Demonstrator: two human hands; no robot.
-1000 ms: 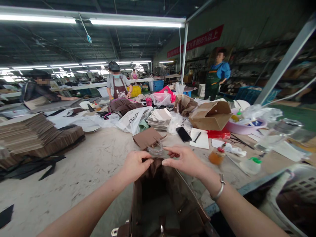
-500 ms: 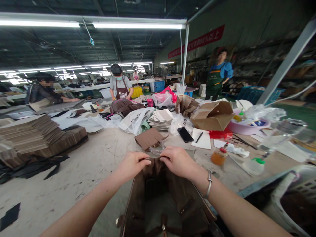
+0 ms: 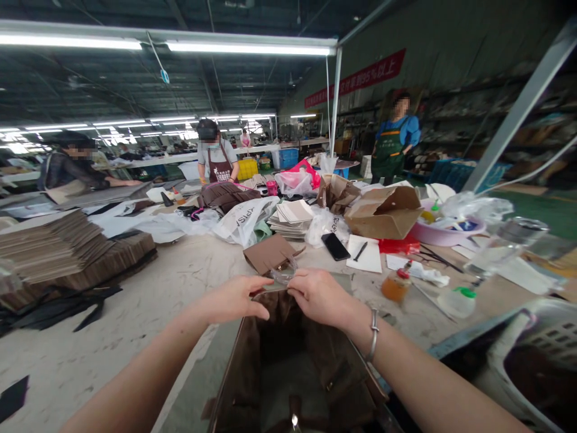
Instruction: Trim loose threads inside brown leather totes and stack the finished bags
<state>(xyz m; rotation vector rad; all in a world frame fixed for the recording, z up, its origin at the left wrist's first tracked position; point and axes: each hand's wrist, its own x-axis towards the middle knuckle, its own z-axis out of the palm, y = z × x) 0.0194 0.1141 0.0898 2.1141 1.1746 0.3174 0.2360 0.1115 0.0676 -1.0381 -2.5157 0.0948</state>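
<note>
A brown handbag [image 3: 295, 361] lies in front of me, its mouth towards me and its dark lining showing. At the far rim my right hand [image 3: 320, 297] pinches the bag's edge between thumb and fingers. My left hand [image 3: 241, 299] is just left of it, thumb and fingers spread around the rim's left corner; whether it touches the rim I cannot tell. Just beyond the hands are a clear plastic-wrapped handle [image 3: 285, 275] and a brown flap [image 3: 269, 252].
Stacked brown panels [image 3: 54, 243] stand left. A phone [image 3: 336, 246], a pen on a notepad [image 3: 364, 263], an orange glue bottle [image 3: 396, 284] and a green-capped bottle [image 3: 457, 300] lie right. Behind are plastic bags, a cardboard box [image 3: 383, 210] and co-workers [image 3: 219, 157].
My left hand has let go of the bag's rim, its thumb and fingers now apart. My right hand keeps its pinch. The view has shifted slightly.
</note>
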